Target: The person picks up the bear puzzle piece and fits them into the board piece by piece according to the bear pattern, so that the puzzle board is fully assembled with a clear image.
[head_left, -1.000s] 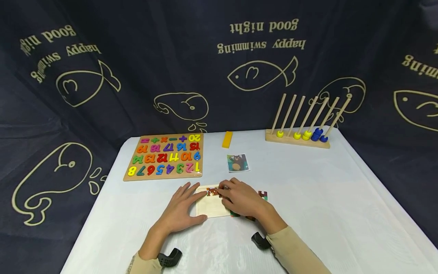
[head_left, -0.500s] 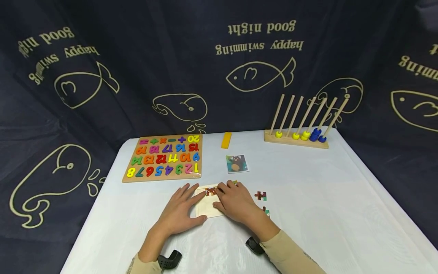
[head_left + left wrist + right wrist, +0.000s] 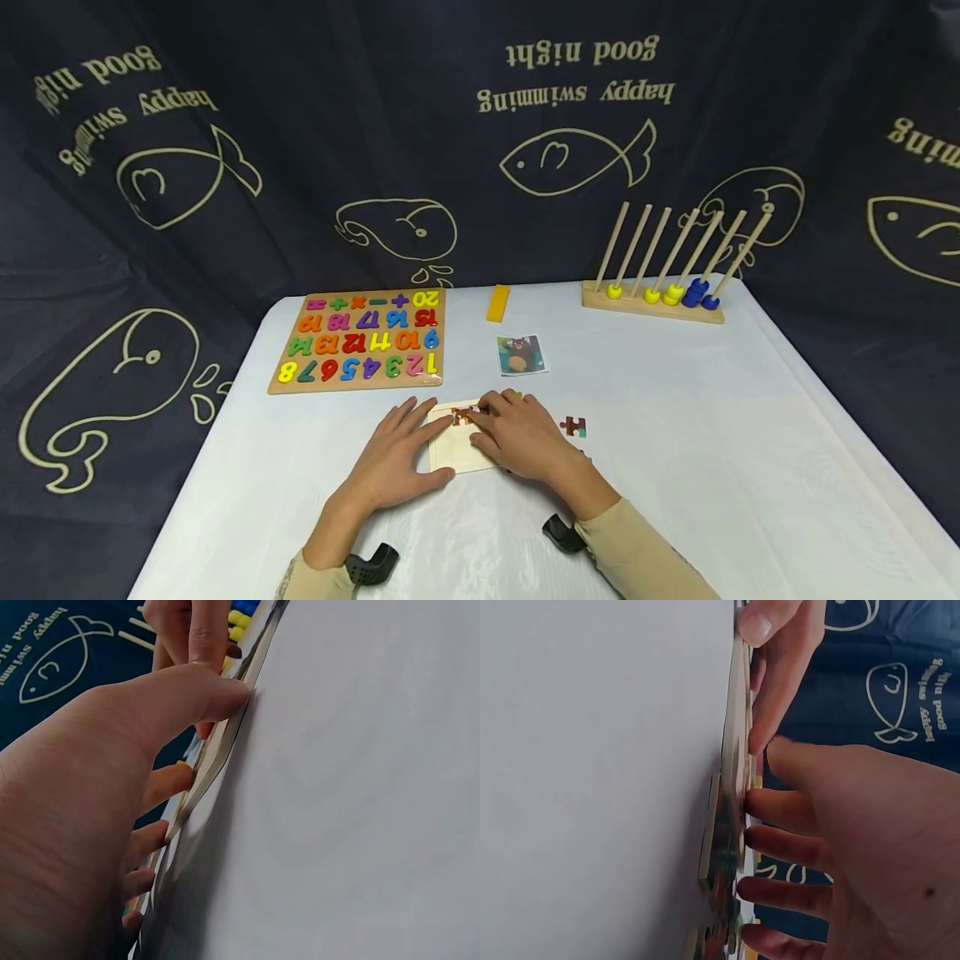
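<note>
Cream fish outlines (image 3: pixel 577 162) are patterning the navy curtain (image 3: pixel 337 108).
One loose puzzle piece (image 3: pixel 574 425) is showing brown and teal, the tray (image 3: pixel 459 454) pale cream, the beads (image 3: pixel 672 295) yellow and blue.

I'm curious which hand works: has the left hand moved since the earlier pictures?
No: judged against the number board in the head view, the left hand shows no clear shift in any direction.

A number board (image 3: pixel 362 356), a yellow block (image 3: pixel 497 303) and a pegged bead rack (image 3: pixel 626 305) sit before a dark fish-print cloth (image 3: pixel 405 108).
</note>
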Motion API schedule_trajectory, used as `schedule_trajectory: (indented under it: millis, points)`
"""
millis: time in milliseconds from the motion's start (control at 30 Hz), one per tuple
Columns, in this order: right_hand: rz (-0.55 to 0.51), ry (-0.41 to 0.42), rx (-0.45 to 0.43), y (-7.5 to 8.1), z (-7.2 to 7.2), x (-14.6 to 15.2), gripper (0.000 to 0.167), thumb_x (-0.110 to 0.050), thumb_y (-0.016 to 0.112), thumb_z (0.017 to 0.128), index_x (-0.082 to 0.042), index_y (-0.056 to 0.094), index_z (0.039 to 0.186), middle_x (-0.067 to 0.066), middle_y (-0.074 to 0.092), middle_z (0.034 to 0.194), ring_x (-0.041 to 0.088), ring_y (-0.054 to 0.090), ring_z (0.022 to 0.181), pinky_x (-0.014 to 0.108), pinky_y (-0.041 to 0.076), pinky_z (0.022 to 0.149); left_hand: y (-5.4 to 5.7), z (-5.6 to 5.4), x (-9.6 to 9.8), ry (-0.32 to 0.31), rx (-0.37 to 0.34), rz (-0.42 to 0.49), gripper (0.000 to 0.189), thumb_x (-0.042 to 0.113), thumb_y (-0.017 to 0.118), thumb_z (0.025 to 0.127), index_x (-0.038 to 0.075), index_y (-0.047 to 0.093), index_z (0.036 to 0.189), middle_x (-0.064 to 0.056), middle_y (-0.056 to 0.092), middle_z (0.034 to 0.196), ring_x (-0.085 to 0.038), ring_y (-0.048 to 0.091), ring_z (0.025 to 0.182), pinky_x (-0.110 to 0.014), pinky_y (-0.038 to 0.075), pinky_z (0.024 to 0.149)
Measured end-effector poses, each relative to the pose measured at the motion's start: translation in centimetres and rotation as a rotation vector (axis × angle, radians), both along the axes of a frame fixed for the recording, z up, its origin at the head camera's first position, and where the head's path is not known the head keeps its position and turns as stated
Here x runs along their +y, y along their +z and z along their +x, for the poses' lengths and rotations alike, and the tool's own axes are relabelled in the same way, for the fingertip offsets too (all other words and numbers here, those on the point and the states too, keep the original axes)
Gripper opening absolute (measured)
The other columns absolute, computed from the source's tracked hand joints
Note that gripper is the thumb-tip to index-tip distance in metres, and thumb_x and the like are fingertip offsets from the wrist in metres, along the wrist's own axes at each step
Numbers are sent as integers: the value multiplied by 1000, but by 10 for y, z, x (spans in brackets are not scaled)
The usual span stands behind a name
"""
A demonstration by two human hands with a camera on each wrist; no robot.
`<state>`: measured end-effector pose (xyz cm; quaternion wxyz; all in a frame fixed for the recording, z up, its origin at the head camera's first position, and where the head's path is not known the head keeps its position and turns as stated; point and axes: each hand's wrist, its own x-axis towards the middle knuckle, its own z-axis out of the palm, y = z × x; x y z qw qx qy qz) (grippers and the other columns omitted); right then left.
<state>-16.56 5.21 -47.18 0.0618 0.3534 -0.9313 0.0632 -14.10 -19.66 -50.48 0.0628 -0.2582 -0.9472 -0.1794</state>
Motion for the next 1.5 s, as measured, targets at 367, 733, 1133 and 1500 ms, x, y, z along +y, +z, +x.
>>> schedule_trajectory:
  millis: [367,733,1133,1500]
  points:
    - [-42,-21,-35,-3,-1,6,41,-41,53,96,-22,61,132,3,51,131,21,46,116,43,46,85,-2,1,3,-6,31,-28,75,70,56,80,32,47,143,-4,31,154,-35,22,141,-52,16,113]
    - [-72,5,-149,1,-6,13,42,-42,51,97,-24,59,135,6,48,139,24,44,124,48,42,97,2,2,7,14,-4,-35,74,68,57,81,33,46,144,-4,30,154,-35,20,141,-51,14,114]
    - [-548,-35,-466,16,-31,59,42,-27,56,98,-10,55,137,6,49,140,24,49,122,43,47,94,-5,-1,4,20,2,9,92,68,61,77,26,30,152,-1,30,155,-32,19,142,-53,13,113]
    - [-472,-87,-383,5,-40,66,37,-15,65,92,-6,62,128,10,57,127,28,53,117,46,46,95,-1,-1,0,56,-60,49,104,71,64,73,9,33,150,-3,28,155,-27,18,143,-45,13,115]
